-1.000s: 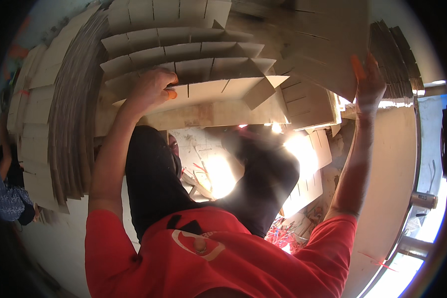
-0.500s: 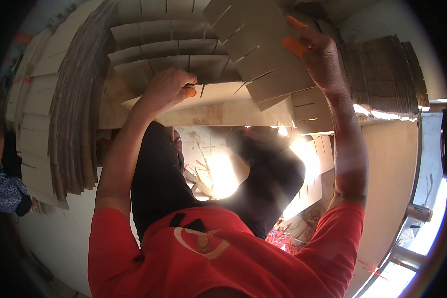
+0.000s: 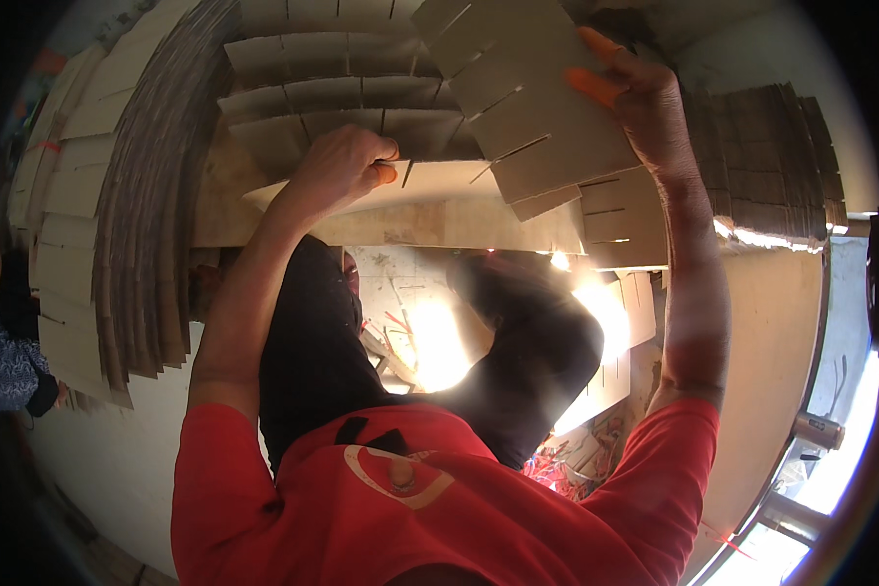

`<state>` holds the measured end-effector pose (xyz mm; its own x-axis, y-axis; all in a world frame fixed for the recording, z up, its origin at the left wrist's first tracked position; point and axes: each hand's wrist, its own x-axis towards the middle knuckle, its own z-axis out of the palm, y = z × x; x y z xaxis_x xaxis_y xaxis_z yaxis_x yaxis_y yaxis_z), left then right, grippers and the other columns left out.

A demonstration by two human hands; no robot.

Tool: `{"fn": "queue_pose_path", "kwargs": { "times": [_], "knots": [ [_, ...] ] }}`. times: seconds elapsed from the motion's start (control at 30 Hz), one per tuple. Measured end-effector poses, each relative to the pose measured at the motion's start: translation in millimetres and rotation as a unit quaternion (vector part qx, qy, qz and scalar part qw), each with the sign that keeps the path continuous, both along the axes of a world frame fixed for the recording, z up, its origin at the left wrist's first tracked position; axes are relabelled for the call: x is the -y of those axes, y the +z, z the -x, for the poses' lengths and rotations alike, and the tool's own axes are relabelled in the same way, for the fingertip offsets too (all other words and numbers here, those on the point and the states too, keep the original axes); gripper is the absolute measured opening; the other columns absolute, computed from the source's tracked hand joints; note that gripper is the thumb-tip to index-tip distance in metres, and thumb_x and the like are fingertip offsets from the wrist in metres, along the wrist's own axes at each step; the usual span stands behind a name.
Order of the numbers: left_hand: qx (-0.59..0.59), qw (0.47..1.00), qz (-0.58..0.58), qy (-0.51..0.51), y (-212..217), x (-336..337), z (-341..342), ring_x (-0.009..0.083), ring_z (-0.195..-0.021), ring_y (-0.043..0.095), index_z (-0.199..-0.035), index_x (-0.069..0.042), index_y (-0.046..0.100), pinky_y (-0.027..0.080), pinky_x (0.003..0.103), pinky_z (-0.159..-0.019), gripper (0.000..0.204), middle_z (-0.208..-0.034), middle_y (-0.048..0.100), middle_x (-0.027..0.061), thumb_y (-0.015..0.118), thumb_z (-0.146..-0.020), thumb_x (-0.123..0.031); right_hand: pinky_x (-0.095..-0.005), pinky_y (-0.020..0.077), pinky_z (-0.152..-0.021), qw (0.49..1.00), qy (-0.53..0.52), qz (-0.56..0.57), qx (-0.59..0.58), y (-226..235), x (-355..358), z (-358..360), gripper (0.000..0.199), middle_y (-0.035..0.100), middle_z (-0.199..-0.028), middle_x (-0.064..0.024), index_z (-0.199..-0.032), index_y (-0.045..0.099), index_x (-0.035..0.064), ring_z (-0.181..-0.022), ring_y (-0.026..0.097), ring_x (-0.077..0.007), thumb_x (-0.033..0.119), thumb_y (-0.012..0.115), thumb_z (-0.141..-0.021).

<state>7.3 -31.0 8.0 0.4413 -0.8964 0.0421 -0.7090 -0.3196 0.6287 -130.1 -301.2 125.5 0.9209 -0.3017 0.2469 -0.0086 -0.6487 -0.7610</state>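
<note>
Orange covers sit on fingertips of both my hands. My left hand [image 3: 347, 166] is closed in a pinch on the top edge of a slotted cardboard strip [image 3: 449, 179], which stands on edge near the front of the wooden table [image 3: 410, 227]. Farther right, my right hand [image 3: 645, 103] reaches to the right edge of a large slotted cardboard sheet [image 3: 547, 127]. Two covered fingers stretch out apart over that sheet; the thumb is hidden. The sheet lies tilted, its near left corner close to the strip. Behind my left hand stand several more cardboard strips [image 3: 332, 95] in rows.
A tall stack of cardboard [image 3: 146, 215] rises at the left, and another stack [image 3: 762, 161] stands at the right. Red scraps [image 3: 566, 464] lie on the floor beside my legs. At the far left, part of another person [image 3: 10, 361] shows.
My right hand has shifted slightly right, its orange-covered fingers still over the large sheet. My left hand keeps its pinch on the strip; the whole view has moved a little.
</note>
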Motion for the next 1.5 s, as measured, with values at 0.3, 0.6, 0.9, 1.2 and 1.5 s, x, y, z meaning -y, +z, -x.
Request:
{"fn": "queue_pose_path", "kwargs": {
  "times": [0.3, 0.6, 0.9, 1.2, 1.5],
  "knots": [
    [-0.015, 0.999, 0.042, -0.007, -2, -1, -1, 0.0348, -0.064, 0.058, -0.085, 0.002, 0.064, 0.042, 0.039, -0.059, 0.019, -0.070, 0.058, 0.0212, 0.066, -0.074, -0.013, -0.0211, 0.0472, -0.072, 0.996, -0.030, 0.090, -0.005, 6, -8, -7, 0.041, 0.067, -0.089, -0.0036, -0.118, 0.059, 0.0001, -0.080, 0.054, -0.0037, 0.004, 0.070, -0.078],
    [-0.015, 0.999, 0.040, -0.007, -3, 0, -1, 0.0360, -0.065, 0.058, -0.087, 0.002, 0.064, 0.044, 0.039, -0.061, 0.020, -0.071, 0.058, 0.0218, 0.066, -0.074, -0.013, -0.0168, 0.0397, -0.061, 0.992, -0.054, 0.117, -0.003, -2, -5, -8, 0.035, 0.046, -0.067, 0.0043, -0.112, 0.063, 0.0014, -0.063, 0.040, -0.0032, 0.005, 0.071, -0.078],
    [-0.026, 0.999, 0.022, -0.005, -6, 2, -4, 0.0356, -0.065, 0.058, -0.088, 0.003, 0.064, 0.044, 0.039, -0.061, 0.021, -0.071, 0.058, 0.0225, 0.066, -0.075, -0.014, -0.0182, 0.0449, -0.064, 0.992, -0.056, 0.109, 0.014, -9, 0, -7, 0.035, 0.067, -0.088, 0.0015, -0.114, 0.062, 0.0017, -0.064, 0.042, -0.0031, 0.002, 0.068, -0.080],
    [0.008, 0.996, 0.089, 0.005, -6, 3, 5, 0.0317, -0.080, 0.063, -0.096, -0.003, 0.066, 0.049, 0.037, -0.071, 0.026, -0.089, 0.066, 0.0155, 0.069, -0.075, -0.019, -0.0179, 0.0359, -0.057, 0.989, -0.061, 0.132, 0.005, -6, -2, -3, 0.024, 0.036, -0.065, 0.0042, -0.100, 0.065, 0.0007, -0.062, 0.031, -0.0061, 0.001, 0.070, -0.077],
    [0.040, 0.994, 0.097, 0.006, -19, 30, 15, 0.0257, -0.063, 0.064, -0.094, -0.005, 0.067, 0.049, 0.035, -0.060, 0.019, -0.077, 0.066, 0.0145, 0.068, -0.076, -0.013, -0.0195, 0.0358, -0.056, 0.993, -0.025, 0.117, 0.009, -20, 0, -10, 0.020, 0.044, -0.066, 0.0020, -0.090, 0.062, -0.0036, -0.063, 0.032, -0.0065, 0.004, 0.073, -0.075]
  ]
}}
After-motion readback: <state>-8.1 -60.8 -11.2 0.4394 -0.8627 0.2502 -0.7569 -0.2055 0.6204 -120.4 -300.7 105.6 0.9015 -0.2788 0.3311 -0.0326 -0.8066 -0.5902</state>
